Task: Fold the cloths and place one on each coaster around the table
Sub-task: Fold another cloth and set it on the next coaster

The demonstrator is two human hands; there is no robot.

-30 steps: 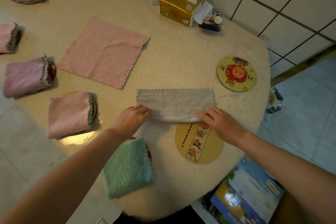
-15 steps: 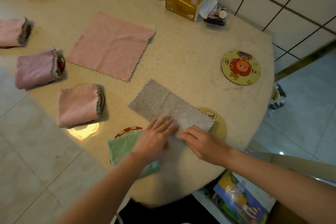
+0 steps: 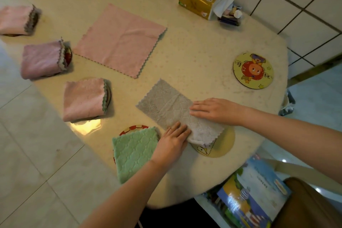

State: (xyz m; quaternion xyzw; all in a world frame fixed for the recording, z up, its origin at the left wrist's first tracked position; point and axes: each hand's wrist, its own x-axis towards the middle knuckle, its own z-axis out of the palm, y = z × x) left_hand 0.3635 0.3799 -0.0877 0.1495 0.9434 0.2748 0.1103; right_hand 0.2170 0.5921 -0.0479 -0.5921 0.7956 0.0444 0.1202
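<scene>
On the table [image 3: 194, 46], a grey cloth [image 3: 166, 105] lies half over a coaster [image 3: 224, 144]; the left hand [image 3: 173, 140] and right hand [image 3: 216, 110] press it with flat, straight fingers, gripping nothing.

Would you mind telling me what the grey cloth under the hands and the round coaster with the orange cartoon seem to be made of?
Grey cloth: soft, matte microfibre-like fabric, judging by its embossed quilted pattern and zigzag-cut edge. Round coaster: a thin, stiff disc with a printed picture, probably cardboard or thin wood; which one is unclear.
</scene>
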